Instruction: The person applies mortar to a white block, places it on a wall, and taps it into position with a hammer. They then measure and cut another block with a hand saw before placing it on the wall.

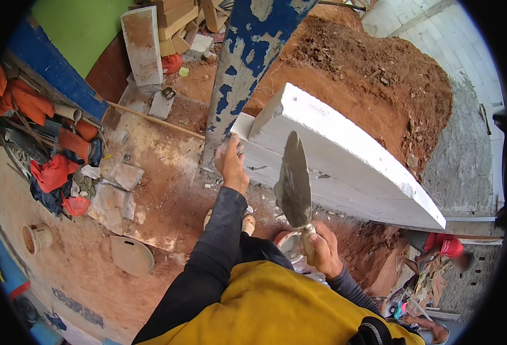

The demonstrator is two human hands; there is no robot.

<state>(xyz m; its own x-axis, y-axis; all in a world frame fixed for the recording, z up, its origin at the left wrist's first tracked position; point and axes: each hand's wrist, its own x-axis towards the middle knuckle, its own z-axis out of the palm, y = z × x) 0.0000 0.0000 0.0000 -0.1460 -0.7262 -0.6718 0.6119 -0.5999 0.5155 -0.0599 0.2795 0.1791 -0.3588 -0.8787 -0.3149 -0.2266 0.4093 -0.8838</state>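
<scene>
My right hand (324, 250) is closed around the handle of a pointed trowel (296, 181), its blade up and smeared with grey mortar. Beside the trowel stands a low wall of white blocks (316, 185), with a long white block (345, 141) along its top. My left hand (231, 165) is raised at the wall's left end, fingers partly stretched, fingertips against a small white block piece (243, 125) by the pillar. It appears to grip nothing. Below the trowel, partly hidden by my right hand, is a bucket (288, 244).
A peeling blue pillar (233, 75) rises at the wall's left end. Reddish soil (374, 63) is heaped behind the wall. Left lie bags and cloths (52, 172), a pail (37, 238) and an upright block (142, 46). A person in red (442, 244) crouches at lower right.
</scene>
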